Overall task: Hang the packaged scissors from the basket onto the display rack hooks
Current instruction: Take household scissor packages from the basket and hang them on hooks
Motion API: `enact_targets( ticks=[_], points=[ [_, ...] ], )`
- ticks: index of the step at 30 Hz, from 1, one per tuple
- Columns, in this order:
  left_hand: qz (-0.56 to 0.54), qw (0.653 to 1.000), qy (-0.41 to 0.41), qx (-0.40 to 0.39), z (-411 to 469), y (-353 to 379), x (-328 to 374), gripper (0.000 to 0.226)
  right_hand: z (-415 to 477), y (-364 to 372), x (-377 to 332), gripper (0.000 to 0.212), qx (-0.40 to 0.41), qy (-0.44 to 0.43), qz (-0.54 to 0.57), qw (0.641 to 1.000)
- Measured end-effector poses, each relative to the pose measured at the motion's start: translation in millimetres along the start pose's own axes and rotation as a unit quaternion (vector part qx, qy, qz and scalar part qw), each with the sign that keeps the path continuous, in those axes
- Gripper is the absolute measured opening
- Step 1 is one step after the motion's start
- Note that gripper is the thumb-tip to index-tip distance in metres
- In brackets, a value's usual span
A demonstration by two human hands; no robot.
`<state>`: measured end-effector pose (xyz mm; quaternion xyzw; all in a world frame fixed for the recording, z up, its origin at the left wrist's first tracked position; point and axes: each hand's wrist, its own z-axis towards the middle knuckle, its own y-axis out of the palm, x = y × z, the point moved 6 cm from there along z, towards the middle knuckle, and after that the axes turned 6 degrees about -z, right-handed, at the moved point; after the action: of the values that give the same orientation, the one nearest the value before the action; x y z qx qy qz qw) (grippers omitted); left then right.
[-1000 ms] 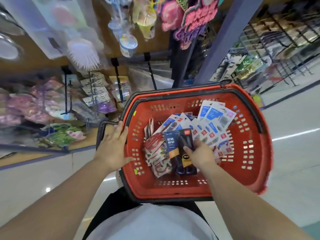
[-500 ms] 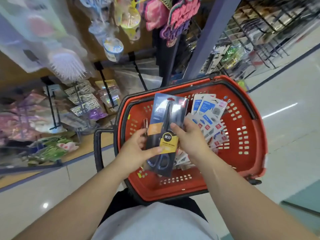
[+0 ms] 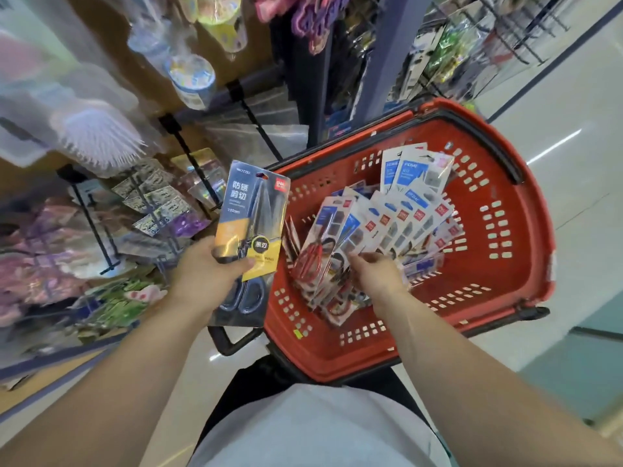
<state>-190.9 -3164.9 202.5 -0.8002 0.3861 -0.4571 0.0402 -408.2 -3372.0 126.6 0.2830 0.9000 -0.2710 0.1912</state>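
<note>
Beside the red basket (image 3: 526, 251), the left hand (image 3: 202, 274) has its grip clamped on a scissors pack (image 3: 251, 214) (hang-hole uppermost). The right hand (image 3: 377, 274) rummages among the remaining packs (image 3: 397, 224), grip unclear. Best to line the hole squarely with a hook (image 3: 253, 117).

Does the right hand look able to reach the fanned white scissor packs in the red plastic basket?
Likely yes: the right hand touches the fanned white scissor packs, and nothing covers the red plastic basket.
</note>
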Motion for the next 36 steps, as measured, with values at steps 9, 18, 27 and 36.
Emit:
enact_targets(
  ticks=[9,18,27,36],
  points=[
    [-0.058,0.998,-0.014,-0.017,9,4,-27,0.028,10,39,-6,0.048,0.044,-0.008,0.003,0.999],
    [-0.079,0.996,-0.016,-0.028,11,-1,-38,0.024,29,75,-21,0.053,0.079,-0.008,-0.004,0.997],
    [-0.087,0.995,-0.017,-0.046,11,-8,-34,0.027,30,58,-17,0.018,0.073,-0.016,0.027,0.997],
    [-0.111,0.993,-0.002,-0.032,7,-8,-5,0.03,-42,-14,-39,0.021,-0.062,-0.125,0.115,0.983]
  ],
)
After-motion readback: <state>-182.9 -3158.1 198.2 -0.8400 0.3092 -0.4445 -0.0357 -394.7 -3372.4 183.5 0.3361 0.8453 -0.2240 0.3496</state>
